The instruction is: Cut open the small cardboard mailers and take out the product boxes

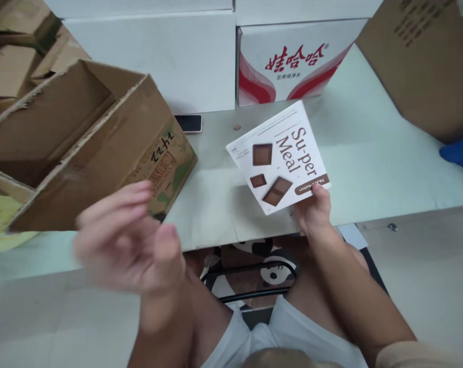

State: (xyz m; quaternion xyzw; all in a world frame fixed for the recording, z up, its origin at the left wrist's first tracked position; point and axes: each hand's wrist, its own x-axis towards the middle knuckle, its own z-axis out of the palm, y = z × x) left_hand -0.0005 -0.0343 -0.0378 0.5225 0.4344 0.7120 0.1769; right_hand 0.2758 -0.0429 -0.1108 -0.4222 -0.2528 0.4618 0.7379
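Observation:
My right hand (315, 207) grips a white box (269, 138) by its near right corner, thumb on top. Brown squares and the words "Su-per Meal" are printed on the box, which is tilted above the table. Blurred by motion, my left hand (127, 240) is raised in front of the table edge with its fingers apart and nothing in it. Just beyond that hand is an open cardboard box (112, 143) marked "1422", its inside partly visible.
A phone (190, 123) and a small brown piece (237, 127) lie on the pale green table (369, 168). White cartons (150, 61) and a red-and-white carton (292, 66) line the back. Brown boxes (16, 66) are at left, a large carton (419, 66) and blue object (461, 153) at right.

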